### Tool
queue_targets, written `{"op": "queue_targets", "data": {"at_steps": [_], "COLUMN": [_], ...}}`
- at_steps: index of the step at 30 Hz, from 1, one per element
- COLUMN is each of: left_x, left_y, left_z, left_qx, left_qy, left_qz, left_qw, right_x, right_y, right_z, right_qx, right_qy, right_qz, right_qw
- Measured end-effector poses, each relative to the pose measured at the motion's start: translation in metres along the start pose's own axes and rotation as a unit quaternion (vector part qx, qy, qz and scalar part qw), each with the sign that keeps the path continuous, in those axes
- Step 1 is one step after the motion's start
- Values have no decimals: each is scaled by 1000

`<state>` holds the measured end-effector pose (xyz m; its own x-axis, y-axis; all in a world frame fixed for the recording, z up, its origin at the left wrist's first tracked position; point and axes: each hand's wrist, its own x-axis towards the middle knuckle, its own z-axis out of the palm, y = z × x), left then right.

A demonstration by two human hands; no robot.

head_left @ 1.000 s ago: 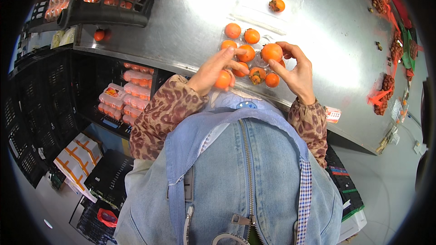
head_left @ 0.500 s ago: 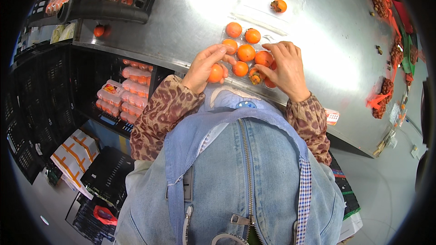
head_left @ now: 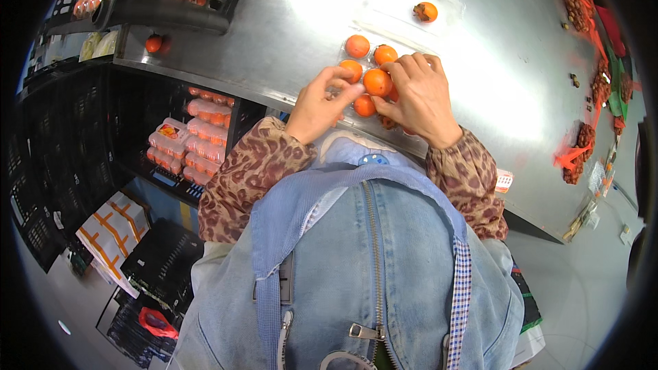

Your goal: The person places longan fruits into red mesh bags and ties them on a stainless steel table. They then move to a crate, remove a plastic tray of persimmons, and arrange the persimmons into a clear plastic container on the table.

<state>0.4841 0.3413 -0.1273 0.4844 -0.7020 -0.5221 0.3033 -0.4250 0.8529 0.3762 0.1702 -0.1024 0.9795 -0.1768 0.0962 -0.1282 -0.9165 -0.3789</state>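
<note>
Several orange persimmons sit in a clear plastic tray [head_left: 359,125] on the metal table. My right hand [head_left: 421,99] bends over the tray's right side, thumb and fingers closing around a persimmon there; its palm hides others. The middle persimmon [head_left: 377,82] shows beside those fingertips. My left hand [head_left: 323,105] is at the tray's left edge, thumb and forefinger apart near the upper left persimmon [head_left: 351,69]. A sliver of orange peeks from under its curled lower fingers; most of that fruit is hidden. Beyond the tray, a single persimmon [head_left: 425,11] rests on a clear plastic piece [head_left: 373,22].
A black crate [head_left: 205,22] of packed fruit stands at the far left, near a loose persimmon [head_left: 153,43]. Below are stacked clear packs [head_left: 205,130] of orange fruit. Red net bags [head_left: 581,147] line the right edge. White boxes [head_left: 113,236] stand on the floor.
My left hand has turned over, covering the persimmon seen in it before. My right hand has shifted left and closed in toward the middle of the tray.
</note>
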Motion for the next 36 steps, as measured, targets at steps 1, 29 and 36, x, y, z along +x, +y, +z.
{"op": "queue_targets", "data": {"at_steps": [1, 29, 36], "left_x": [-2, 29, 32], "left_y": [1, -37, -52], "left_z": [4, -162, -207], "left_qx": [43, -532, -589], "left_qy": [10, 152, 244], "left_qz": [25, 21, 39], "left_qw": [999, 833, 769], "right_x": [-2, 19, 27], "right_y": [-6, -10, -26], "right_z": [-5, 37, 56], "right_qx": [20, 30, -111], "right_qy": [18, 28, -23], "right_qz": [-1, -45, 3], "right_qw": [1000, 998, 994]}}
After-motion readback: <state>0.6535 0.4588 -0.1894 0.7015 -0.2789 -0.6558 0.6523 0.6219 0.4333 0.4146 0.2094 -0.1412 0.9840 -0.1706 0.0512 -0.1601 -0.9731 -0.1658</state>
